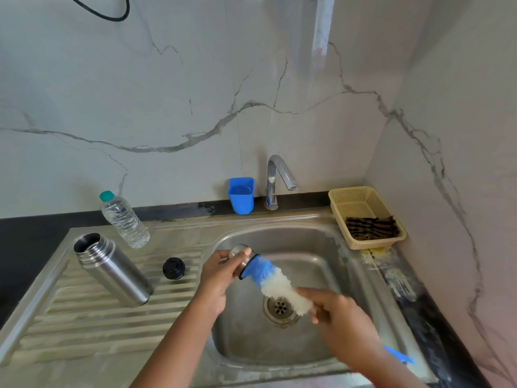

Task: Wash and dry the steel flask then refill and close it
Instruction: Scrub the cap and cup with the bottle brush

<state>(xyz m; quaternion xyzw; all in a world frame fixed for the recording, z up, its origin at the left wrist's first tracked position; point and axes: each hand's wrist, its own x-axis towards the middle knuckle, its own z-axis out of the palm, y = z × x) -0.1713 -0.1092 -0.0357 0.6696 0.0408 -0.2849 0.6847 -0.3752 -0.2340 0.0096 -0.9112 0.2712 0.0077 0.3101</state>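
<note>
The open steel flask point(113, 270) stands on the ribbed drainboard point(84, 326), left of the basin. Its black stopper point(173, 268) lies on the drainboard beside it. Over the sink basin point(307, 239), my left hand point(216, 275) grips the flask's steel cup lid point(240, 254). A blue and white bottle brush point(275, 281) is pushed into the lid's mouth. My right hand point(340, 323) grips the brush by its handle, whose blue end point(398, 355) sticks out behind the wrist. A clear water bottle point(123, 219) with a teal cap stands behind the flask.
A chrome tap point(277, 177) rises at the back of the sink, with a blue plastic cup point(241, 194) to its left. A beige basket point(366, 217) holding a dark striped cloth sits at the back right. The drain point(281, 308) lies below the brush.
</note>
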